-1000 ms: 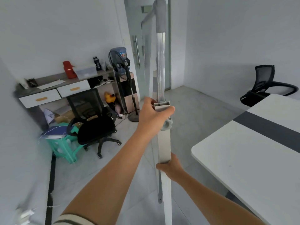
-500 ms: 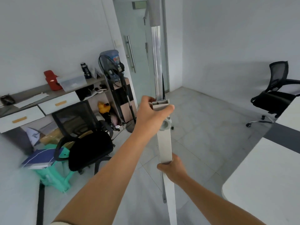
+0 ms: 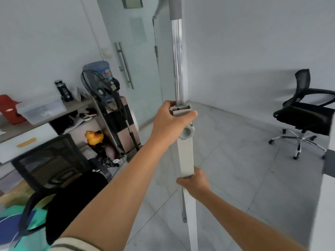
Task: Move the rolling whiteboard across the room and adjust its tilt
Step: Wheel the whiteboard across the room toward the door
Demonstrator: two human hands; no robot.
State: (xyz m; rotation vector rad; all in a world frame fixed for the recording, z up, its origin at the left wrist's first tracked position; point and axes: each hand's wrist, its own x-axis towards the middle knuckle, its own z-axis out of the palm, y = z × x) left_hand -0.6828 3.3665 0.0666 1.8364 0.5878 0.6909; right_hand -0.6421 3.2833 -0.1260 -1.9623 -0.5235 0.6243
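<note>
Mid-move by the look of it, left hand (image 3: 169,122) and right hand (image 3: 196,181) both closed round the whiteboard's upright post (image 3: 184,156), tilt knob (image 3: 187,133) seemingly untouched.

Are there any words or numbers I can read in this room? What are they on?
Nothing here reads clearly.
Water bottle: a red and blue label, too blurred to read.
Fan: a small sticker on the motor, too small.
Sign above the glass door: blank or blurred.
Red bag: a pale mark, unreadable.
</note>
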